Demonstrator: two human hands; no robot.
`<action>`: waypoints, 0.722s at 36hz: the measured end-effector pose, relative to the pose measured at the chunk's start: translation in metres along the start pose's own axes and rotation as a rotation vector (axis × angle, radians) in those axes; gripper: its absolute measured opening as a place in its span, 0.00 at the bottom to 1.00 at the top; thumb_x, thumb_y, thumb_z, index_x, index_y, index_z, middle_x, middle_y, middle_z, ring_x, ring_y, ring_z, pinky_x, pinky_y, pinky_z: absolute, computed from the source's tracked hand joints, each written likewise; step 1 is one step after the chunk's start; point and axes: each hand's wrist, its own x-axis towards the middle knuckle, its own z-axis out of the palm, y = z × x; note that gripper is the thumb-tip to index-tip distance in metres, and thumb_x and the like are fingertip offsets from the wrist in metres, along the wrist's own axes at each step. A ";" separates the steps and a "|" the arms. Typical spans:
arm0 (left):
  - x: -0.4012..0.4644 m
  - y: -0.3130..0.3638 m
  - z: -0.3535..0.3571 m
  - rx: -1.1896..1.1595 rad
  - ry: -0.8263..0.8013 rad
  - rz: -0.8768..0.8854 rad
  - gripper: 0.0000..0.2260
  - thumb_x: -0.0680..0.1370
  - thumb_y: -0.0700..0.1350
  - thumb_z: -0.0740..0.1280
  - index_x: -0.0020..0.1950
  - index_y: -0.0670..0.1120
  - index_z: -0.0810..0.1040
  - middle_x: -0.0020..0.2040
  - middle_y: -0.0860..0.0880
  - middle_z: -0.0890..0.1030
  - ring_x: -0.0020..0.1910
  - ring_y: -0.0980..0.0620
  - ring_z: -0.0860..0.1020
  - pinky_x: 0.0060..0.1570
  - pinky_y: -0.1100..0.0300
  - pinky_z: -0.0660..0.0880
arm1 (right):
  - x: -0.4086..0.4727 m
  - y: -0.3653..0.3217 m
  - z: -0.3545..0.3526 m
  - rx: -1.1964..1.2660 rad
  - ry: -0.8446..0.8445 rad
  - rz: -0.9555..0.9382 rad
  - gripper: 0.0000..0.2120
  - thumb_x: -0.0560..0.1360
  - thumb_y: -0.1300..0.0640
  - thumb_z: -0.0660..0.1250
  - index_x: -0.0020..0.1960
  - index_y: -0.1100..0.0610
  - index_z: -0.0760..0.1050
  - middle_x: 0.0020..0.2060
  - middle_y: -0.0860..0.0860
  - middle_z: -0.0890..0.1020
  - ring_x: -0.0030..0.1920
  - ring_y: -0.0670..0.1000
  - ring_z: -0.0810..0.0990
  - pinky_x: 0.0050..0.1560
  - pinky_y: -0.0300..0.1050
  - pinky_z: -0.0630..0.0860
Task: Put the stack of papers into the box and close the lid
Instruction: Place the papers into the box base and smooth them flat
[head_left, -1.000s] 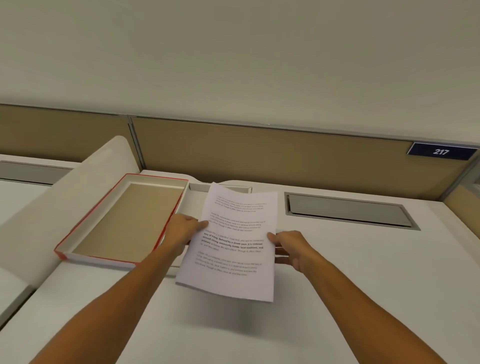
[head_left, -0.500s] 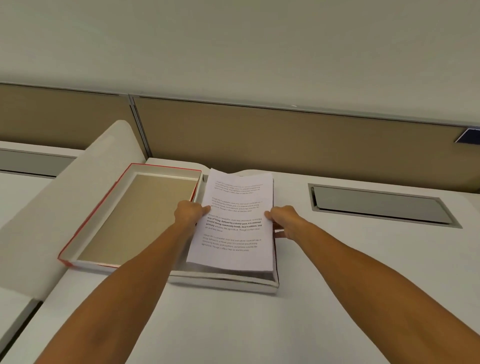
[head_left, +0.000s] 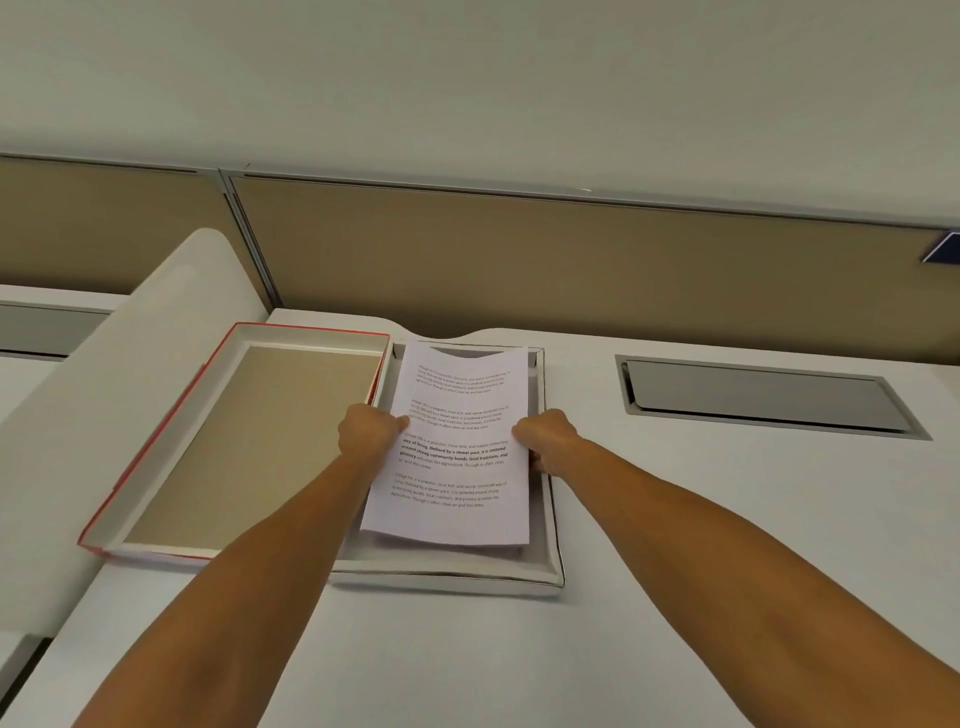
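Observation:
A stack of white printed papers (head_left: 457, 467) hangs just above the shallow white box (head_left: 550, 561) on the desk, its near edge low inside the tray. My left hand (head_left: 370, 430) grips the stack's left edge and my right hand (head_left: 545, 434) grips its right edge. To the left lies the lid (head_left: 156, 467), turned upside down, red outside with a tan inner face, touching the box's left wall. The box's floor is mostly hidden by the papers.
A white curved divider (head_left: 119, 395) rises left of the lid. A grey recessed cable hatch (head_left: 763, 397) sits in the desk (head_left: 727, 519) at the right. A tan partition wall (head_left: 519, 260) runs along the back.
Both hands have carried the papers forward and down, from above the desk in front of the box to just over the box's opening. The view has tilted downward.

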 end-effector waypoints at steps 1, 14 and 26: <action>0.000 0.000 0.002 0.026 0.013 0.016 0.16 0.74 0.47 0.74 0.53 0.37 0.78 0.51 0.41 0.83 0.45 0.41 0.83 0.50 0.48 0.80 | 0.000 0.000 0.001 -0.019 0.013 -0.006 0.07 0.76 0.61 0.66 0.53 0.62 0.74 0.50 0.57 0.82 0.49 0.56 0.83 0.53 0.51 0.83; -0.007 -0.002 0.022 0.243 0.057 0.112 0.10 0.80 0.42 0.65 0.55 0.35 0.77 0.52 0.38 0.82 0.47 0.39 0.83 0.39 0.53 0.78 | 0.007 0.004 0.011 -0.176 0.150 -0.039 0.13 0.74 0.66 0.67 0.35 0.58 0.67 0.34 0.52 0.73 0.31 0.50 0.73 0.29 0.40 0.72; -0.009 -0.015 0.035 0.124 0.066 0.109 0.15 0.81 0.49 0.63 0.53 0.36 0.75 0.38 0.45 0.77 0.37 0.47 0.78 0.36 0.56 0.74 | 0.003 0.006 0.015 -0.188 0.123 -0.073 0.11 0.76 0.65 0.66 0.36 0.59 0.68 0.33 0.51 0.74 0.31 0.49 0.73 0.32 0.40 0.73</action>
